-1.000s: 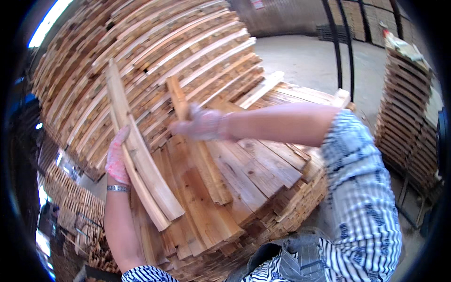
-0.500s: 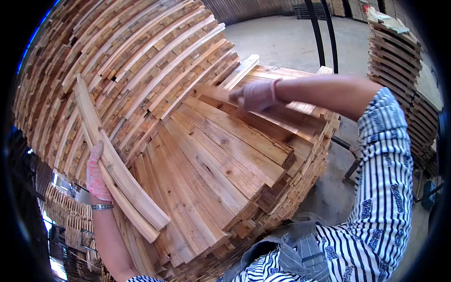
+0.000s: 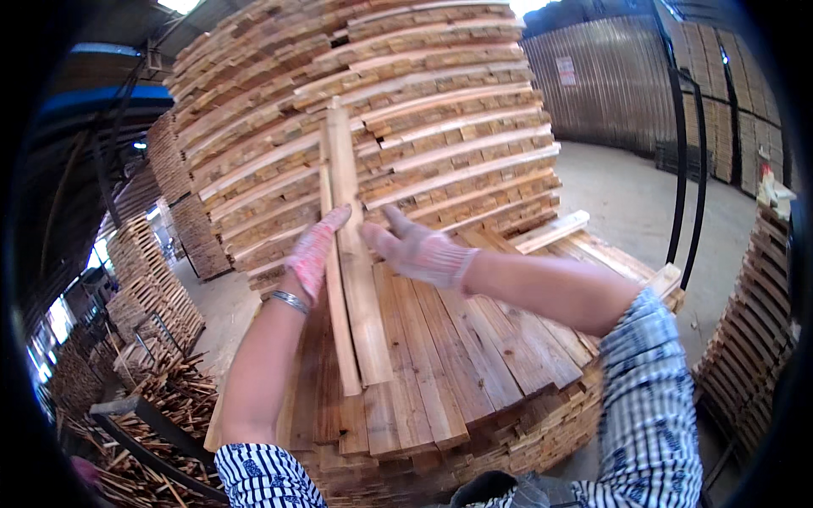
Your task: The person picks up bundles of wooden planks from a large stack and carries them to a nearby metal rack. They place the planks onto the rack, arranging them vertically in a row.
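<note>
Bright at centre; overexposed at the roof opening point(image 3: 180, 5); dim beneath the roof point(image 3: 106, 72). Slightly blurred at the right hand point(image 3: 417, 247). Bowed and blackened toward the rim.

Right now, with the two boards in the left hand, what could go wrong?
The two boards could slip apart: their lower ends show a gap, and only the left hand clearly grips them.
Their upper ends overlap the tall stack in this view and might knock it.
The right hand, open beside their right edge, might get pinched if they shift.
</note>
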Available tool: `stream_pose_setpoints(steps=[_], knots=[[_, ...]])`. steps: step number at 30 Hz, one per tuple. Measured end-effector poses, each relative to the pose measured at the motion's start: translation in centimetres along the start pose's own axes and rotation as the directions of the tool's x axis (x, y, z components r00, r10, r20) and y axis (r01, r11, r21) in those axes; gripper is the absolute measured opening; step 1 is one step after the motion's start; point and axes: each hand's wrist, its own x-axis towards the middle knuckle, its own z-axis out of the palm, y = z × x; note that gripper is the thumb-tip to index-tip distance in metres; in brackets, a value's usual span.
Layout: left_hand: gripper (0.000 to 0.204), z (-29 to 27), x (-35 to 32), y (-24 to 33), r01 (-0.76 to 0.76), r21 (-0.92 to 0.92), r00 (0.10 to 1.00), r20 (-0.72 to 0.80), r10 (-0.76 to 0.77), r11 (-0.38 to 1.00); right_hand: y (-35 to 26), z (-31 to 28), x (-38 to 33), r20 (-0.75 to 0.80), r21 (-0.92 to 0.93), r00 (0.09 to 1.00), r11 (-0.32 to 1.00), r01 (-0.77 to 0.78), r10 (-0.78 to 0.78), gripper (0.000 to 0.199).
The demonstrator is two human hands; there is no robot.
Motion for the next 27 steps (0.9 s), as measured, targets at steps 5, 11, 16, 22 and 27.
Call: stream_pose_setpoints(steps=[5, 11, 16, 22, 27], knots=[[0.042, -2.5, 2.2, -2.1, -0.160, 0.095, 0.987, 0.023, 0.159, 0.983, -7.2, 1.9, 4.1, 0.036, 0.645, 0.897, 0.676, -0.357, 0.440, 0.087], [0.050, -3.6, -4.1, 1.3, -0.091, 0.095, 0.996, 0.001, 0.091, 0.991, -5.2, -1.3, 3.0, 0.020, 0.569, 0.926, 0.758, -0.320, 0.376, 0.052], [0.055, -1.0, -10.2, 4.8, -0.065, -0.086, 0.992, 0.101, 0.073, 0.994, -4.7, -8.8, -0.6, 0.137, 0.865, 0.905, 0.395, -0.308, 0.404, 0.045], [0.033, 7.7, -6.7, 4.5, -0.214, -0.330, 0.969, 0.046, 0.243, 0.919, -7.5, -8.4, -2.6, -0.019, 0.757, 0.974, 0.640, -0.132, 0.224, 0.077], [0.025, 13.1, -6.0, 6.4, -0.346, 0.007, 0.917, 0.212, 0.336, 0.938, -6.3, -16.0, -8.0, -0.025, 0.499, 0.971, 0.845, -0.194, 0.237, 0.090]])
